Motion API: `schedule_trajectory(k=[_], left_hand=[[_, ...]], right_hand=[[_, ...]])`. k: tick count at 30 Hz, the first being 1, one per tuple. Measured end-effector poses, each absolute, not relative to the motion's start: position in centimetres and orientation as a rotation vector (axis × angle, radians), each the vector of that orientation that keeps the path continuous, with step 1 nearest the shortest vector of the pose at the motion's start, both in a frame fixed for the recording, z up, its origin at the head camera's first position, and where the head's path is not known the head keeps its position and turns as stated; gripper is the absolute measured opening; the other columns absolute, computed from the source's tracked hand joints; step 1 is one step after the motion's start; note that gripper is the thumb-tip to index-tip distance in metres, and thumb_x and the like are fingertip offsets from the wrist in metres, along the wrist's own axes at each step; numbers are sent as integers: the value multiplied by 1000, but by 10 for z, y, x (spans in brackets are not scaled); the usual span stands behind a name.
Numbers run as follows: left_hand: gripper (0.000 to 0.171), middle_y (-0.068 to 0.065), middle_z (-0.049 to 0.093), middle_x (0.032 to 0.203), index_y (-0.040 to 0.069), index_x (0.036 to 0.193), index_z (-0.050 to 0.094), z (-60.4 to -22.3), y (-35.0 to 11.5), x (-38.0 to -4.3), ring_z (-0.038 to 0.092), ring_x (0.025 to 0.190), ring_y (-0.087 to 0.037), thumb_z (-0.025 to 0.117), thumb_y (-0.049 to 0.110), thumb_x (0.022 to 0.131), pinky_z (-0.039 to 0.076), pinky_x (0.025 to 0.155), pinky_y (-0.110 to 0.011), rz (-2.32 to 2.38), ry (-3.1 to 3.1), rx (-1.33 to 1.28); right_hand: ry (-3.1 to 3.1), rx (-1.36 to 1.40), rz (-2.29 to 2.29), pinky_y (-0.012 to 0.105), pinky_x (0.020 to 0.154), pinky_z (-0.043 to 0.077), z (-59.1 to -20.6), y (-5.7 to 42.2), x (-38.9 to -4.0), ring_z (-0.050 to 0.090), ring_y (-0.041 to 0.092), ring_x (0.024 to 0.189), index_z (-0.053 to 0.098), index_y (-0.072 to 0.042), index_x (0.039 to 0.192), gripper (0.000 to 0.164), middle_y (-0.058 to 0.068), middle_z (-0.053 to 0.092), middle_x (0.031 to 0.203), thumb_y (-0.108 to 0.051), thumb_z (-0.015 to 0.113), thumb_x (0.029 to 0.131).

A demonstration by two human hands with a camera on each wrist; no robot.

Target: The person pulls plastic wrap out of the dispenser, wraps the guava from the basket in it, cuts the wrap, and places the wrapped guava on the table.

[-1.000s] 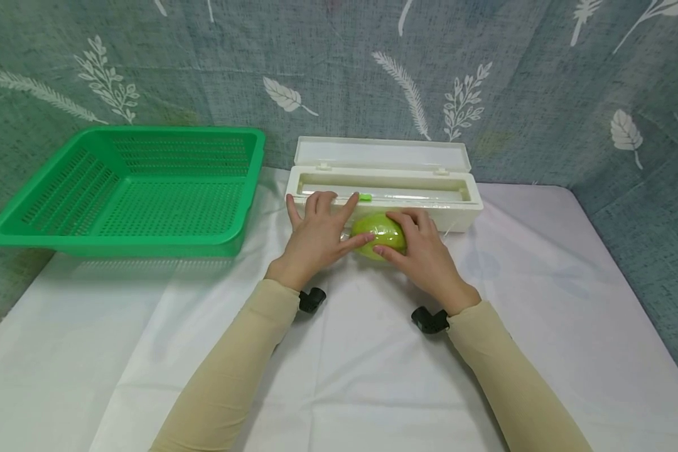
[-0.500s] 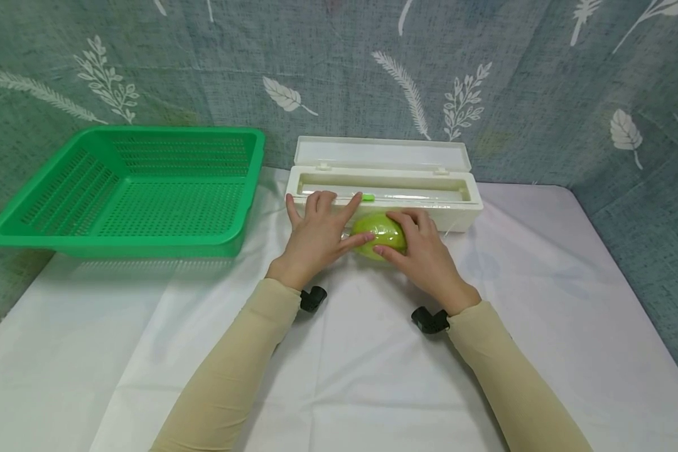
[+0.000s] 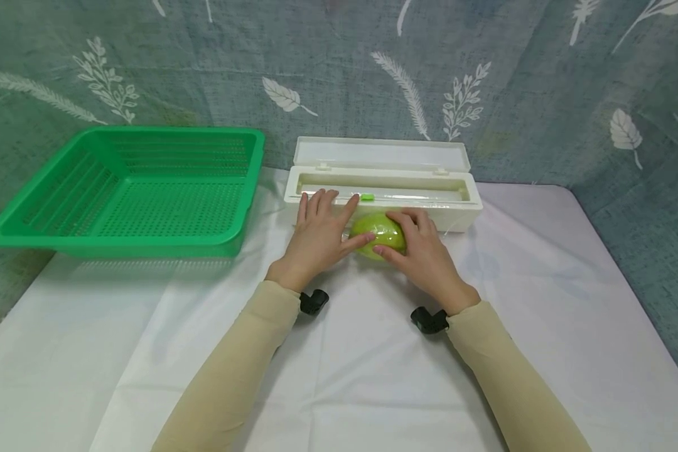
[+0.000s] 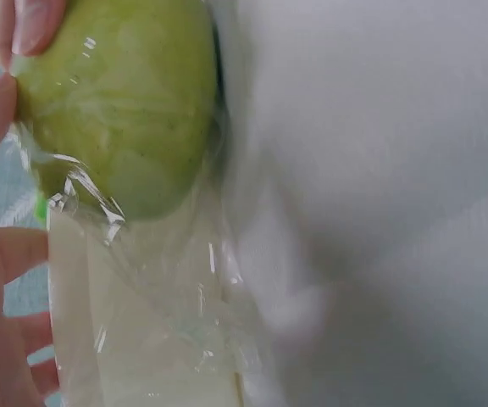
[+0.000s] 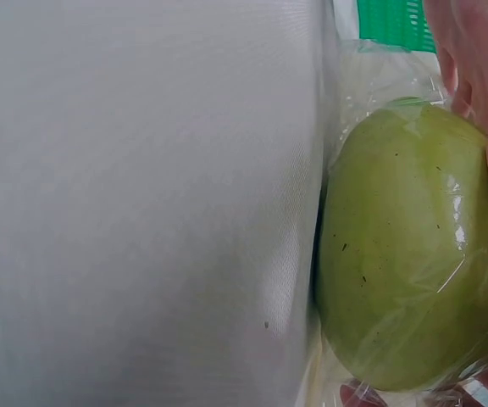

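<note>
An oval green mango [image 3: 377, 234], wrapped in clear cling film [image 4: 155, 280], lies against the front of a long white cling film box [image 3: 449, 218]. My right hand [image 3: 427, 258] holds its right side, thumb near and fingers on top. My left hand [image 3: 317, 235] lies over the box's front edge with fingers extended. Its thumb touches the mango's left side, and its index fingertip is beside a small green slider [image 3: 367, 198] on the box edge. In the right wrist view, the film clings wrinkled around the mango [image 5: 409, 246]. The film's underside is hidden.
The box's lid [image 3: 381, 154] stands open at the back, against a leaf-patterned grey-blue cloth [image 3: 339, 69]. A green plastic basket [image 3: 234, 240] stands on the left of the white-covered table [image 3: 367, 389].
The green slider has shifted slightly right along the box edge. My left little finger has drawn in toward the other fingers. My right hand and the mango have hardly moved.
</note>
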State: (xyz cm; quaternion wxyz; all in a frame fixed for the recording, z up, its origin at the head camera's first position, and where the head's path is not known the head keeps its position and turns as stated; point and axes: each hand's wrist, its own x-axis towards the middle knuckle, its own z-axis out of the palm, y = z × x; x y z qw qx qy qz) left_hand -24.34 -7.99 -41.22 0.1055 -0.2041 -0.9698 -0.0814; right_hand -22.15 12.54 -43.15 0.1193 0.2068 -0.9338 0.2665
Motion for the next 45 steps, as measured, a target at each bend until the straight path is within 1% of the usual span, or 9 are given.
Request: schedule_trajectory(k=[2,5,9,14,16,20,24,32,45], left_hand=[[82,-14,21,142,17,141,29,-411,-78,-244,11,132,-30,32,71,79,0,104,-50,-277,-2873,-633],[83,-12,20,144,8,140,28,-411,-76,-244,9,133,-28,32,68,82,1,105,-45,-305,-2875,-688],[83,-11,22,144,3,138,28,-413,-74,-244,10,133,-27,30,66,84,2,106,-41,-303,-2855,-725],[83,-11,16,146,3,138,28,-416,-73,-244,6,134,-26,29,66,84,1,106,-40,-298,-2830,-705],[83,-10,18,145,3,138,28,-417,-73,-244,8,134,-25,29,66,84,1,106,-41,-293,-2824,-708],[82,-9,29,140,3,138,29,-415,-73,-244,16,131,-24,31,65,84,3,106,-43,-299,-2808,-719],[80,-10,32,136,3,136,32,-414,-72,-243,21,129,-26,35,64,84,6,105,-44,-309,-2778,-726],[84,-7,34,133,7,136,34,-415,-70,-244,21,128,-24,35,69,80,7,105,-44,-306,-2746,-727],[80,-8,31,135,11,139,32,-411,-71,-243,20,128,-24,38,66,81,6,105,-44,-381,-2805,-730]], right_hand=[[-2727,606,780,41,80,40,-431,125,-222,37,27,109,38,-18,133,66,9,31,129,-54,55,80],[-2726,600,783,41,80,40,-430,125,-221,38,27,109,38,-18,132,66,9,31,129,-54,55,80],[-2727,599,785,40,79,40,-431,125,-221,38,26,108,38,-18,132,65,9,32,129,-54,55,80],[-2721,602,781,40,80,40,-431,125,-222,38,26,108,39,-18,132,65,9,32,128,-54,55,80],[-2722,601,780,41,80,40,-432,125,-222,38,26,108,39,-18,132,65,10,32,128,-54,55,80],[-2728,601,784,41,78,40,-432,126,-223,38,26,107,38,-19,132,65,9,32,128,-55,54,80],[-2733,594,786,40,77,40,-432,127,-224,38,25,107,38,-20,132,66,8,32,128,-56,53,80],[-2735,599,792,39,79,40,-431,127,-223,39,25,107,38,-19,132,66,8,32,128,-57,54,79],[-2743,583,785,39,78,40,-431,126,-223,39,24,106,39,-20,132,67,8,33,127,-58,52,79]])
